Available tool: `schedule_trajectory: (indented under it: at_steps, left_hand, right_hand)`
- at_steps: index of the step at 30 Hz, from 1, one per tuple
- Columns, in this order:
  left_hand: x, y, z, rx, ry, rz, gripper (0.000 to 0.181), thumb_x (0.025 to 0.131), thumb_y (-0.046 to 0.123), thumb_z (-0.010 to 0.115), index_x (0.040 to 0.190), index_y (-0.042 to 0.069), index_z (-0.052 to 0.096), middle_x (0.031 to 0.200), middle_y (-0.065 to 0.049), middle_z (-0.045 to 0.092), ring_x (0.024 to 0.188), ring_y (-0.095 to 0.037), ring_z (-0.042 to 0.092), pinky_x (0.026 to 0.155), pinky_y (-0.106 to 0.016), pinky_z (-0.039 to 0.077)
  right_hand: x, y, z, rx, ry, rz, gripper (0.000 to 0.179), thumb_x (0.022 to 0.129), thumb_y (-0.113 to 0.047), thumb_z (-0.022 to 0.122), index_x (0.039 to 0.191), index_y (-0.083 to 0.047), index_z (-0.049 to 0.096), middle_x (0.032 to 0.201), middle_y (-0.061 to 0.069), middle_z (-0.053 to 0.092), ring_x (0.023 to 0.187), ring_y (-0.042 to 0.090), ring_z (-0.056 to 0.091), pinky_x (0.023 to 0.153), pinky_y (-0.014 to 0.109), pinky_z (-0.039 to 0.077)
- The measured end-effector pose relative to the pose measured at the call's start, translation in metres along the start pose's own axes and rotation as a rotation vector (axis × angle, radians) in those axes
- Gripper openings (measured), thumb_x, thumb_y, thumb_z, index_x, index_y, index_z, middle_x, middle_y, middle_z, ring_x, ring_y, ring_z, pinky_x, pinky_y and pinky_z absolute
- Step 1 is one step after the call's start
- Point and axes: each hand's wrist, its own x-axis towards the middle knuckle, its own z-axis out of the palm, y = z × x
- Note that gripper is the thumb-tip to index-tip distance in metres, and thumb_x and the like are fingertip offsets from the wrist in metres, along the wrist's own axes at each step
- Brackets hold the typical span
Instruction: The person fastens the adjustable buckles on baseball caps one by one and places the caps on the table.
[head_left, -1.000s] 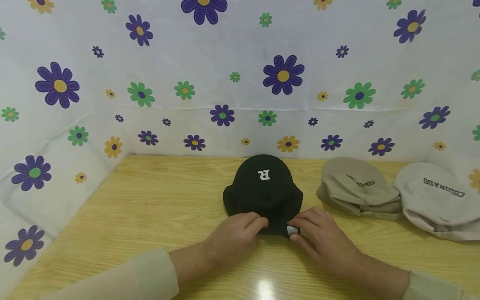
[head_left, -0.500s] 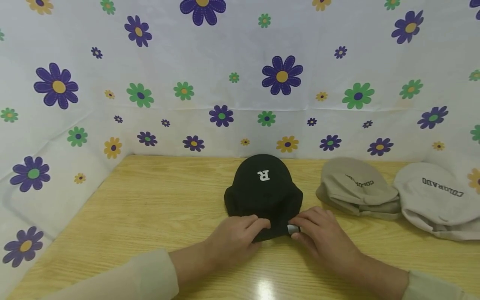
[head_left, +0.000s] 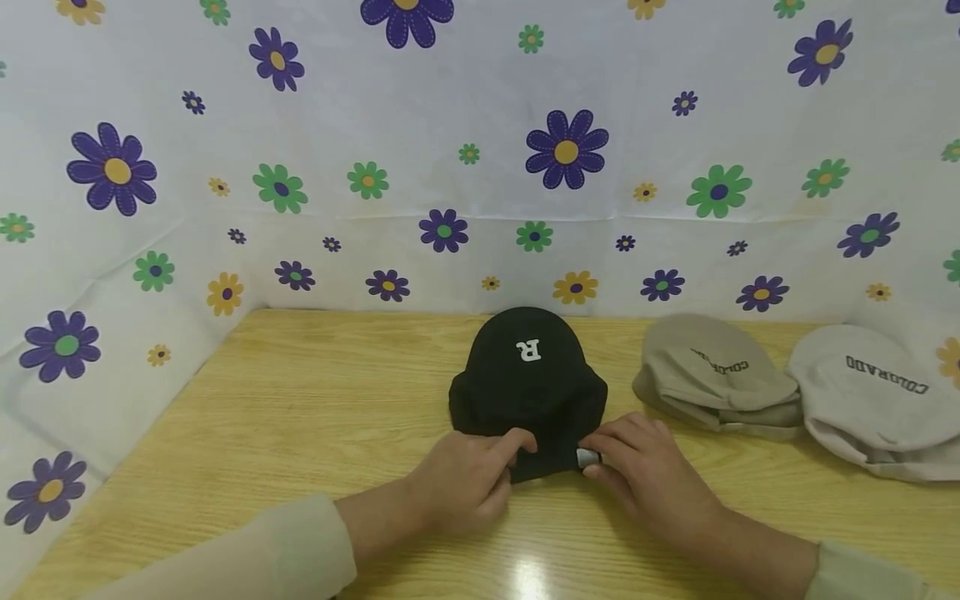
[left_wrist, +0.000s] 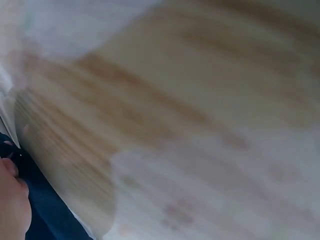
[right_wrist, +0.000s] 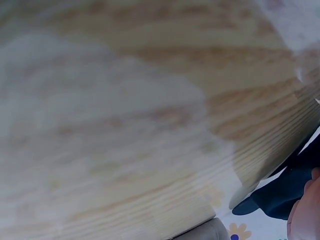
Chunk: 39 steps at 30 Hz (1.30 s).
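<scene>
A black cap [head_left: 525,387] with a white letter R on its front rests on the table, its near edge toward me. My left hand [head_left: 468,479] grips that near edge from the left, the index finger bent over the fabric. On the right, my right hand [head_left: 645,471] pinches the edge beside a small silver-grey piece [head_left: 588,457]; whether this is a buckle or a tag I cannot tell. Only slivers of the left hand [left_wrist: 14,207] and the right hand [right_wrist: 306,212] show in the wrist views, each against dark fabric. The fingertips under the cap are hidden.
To the right lie a tan cap [head_left: 697,358] and a light beige cap [head_left: 870,383], both lettered COLORADO and touching each other. The wooden table [head_left: 300,400] ends at a white flowered cloth [head_left: 480,100] behind and on the left.
The cap's near edge has come slightly toward me on the left side. My left hand has shifted its grip there, index finger now more raised. The right hand has hardly moved.
</scene>
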Motion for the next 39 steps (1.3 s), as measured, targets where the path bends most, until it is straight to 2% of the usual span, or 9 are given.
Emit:
schedule_trajectory:
  at_steps: [3,7,11,13,19,28,35,39]
  left_hand:
    - [-0.0005,-0.0003,0.0017,0.023,0.033,0.035,0.031,0.082,0.005,0.056,0.112,0.010,0.057,0.077,0.008,0.063,0.059,0.000,0.048,0.054,-0.012,0.039]
    - [-0.0005,0.0006,0.0019,0.035,0.112,0.105,0.028,0.083,0.002,0.054,0.109,0.007,0.060,0.083,0.003,0.063,0.065,-0.004,0.052,0.061,-0.014,0.046]
    - [0.0013,0.0014,0.0010,0.069,0.180,0.185,0.026,0.090,0.004,0.043,0.105,0.006,0.064,0.085,0.001,0.060,0.073,-0.008,0.056,0.070,-0.015,0.050]
    - [0.0024,0.0014,0.0006,0.090,0.201,0.209,0.026,0.093,0.006,0.043,0.104,0.006,0.066,0.089,0.000,0.062,0.078,-0.010,0.058,0.075,-0.017,0.051]
    - [0.0031,0.0010,-0.0006,0.124,0.245,0.213,0.016,0.091,0.006,0.060,0.104,0.005,0.070,0.094,0.000,0.065,0.083,-0.013,0.060,0.078,-0.023,0.050]
    - [0.0021,-0.0012,-0.0002,0.121,0.247,0.244,0.022,0.098,0.011,0.051,0.102,0.006,0.072,0.092,0.000,0.068,0.081,-0.011,0.063,0.072,-0.020,0.049]
    - [0.0045,-0.0020,-0.0002,0.124,0.257,0.270,0.017,0.092,0.008,0.059,0.099,0.011,0.075,0.086,0.004,0.067,0.076,-0.011,0.057,0.068,-0.021,0.043]
    - [0.0047,-0.0017,-0.0005,0.152,0.266,0.249,0.014,0.089,0.010,0.065,0.098,0.012,0.076,0.083,0.005,0.066,0.073,-0.012,0.053,0.067,-0.022,0.038]
  right_hand:
    - [-0.0002,-0.0001,0.0007,0.001,0.002,0.006,0.021,0.091,-0.030,0.070,0.105,-0.014,0.072,0.103,-0.005,0.066,0.095,0.010,0.055,0.078,0.035,0.043]
    - [-0.0002,-0.0009,0.0008,0.008,-0.004,0.019,0.024,0.083,-0.022,0.078,0.105,-0.014,0.072,0.104,-0.006,0.066,0.095,0.010,0.054,0.077,0.033,0.043]
    - [0.0001,-0.0020,0.0005,0.017,-0.008,0.019,0.025,0.082,-0.020,0.079,0.106,-0.014,0.072,0.105,-0.006,0.066,0.096,0.010,0.054,0.075,0.030,0.040]
    - [0.0005,-0.0027,0.0001,0.019,-0.011,0.022,0.026,0.081,-0.019,0.079,0.106,-0.014,0.072,0.105,-0.007,0.066,0.096,0.010,0.054,0.075,0.030,0.040]
    - [0.0016,-0.0042,-0.0012,0.022,-0.030,0.050,0.029,0.079,-0.018,0.082,0.107,-0.015,0.072,0.105,-0.008,0.066,0.097,0.008,0.054,0.077,0.030,0.041]
    - [0.0021,-0.0042,-0.0013,0.002,-0.045,0.061,0.029,0.080,-0.020,0.081,0.108,-0.016,0.072,0.104,-0.008,0.066,0.097,0.009,0.055,0.077,0.031,0.042]
    - [0.0016,-0.0025,-0.0005,0.004,-0.032,0.037,0.029,0.079,-0.019,0.081,0.107,-0.016,0.073,0.101,-0.008,0.065,0.095,0.009,0.055,0.077,0.030,0.042]
    - [0.0011,-0.0025,-0.0007,0.002,-0.043,0.042,0.029,0.079,-0.020,0.081,0.106,-0.016,0.073,0.101,-0.009,0.065,0.094,0.008,0.054,0.077,0.030,0.042]
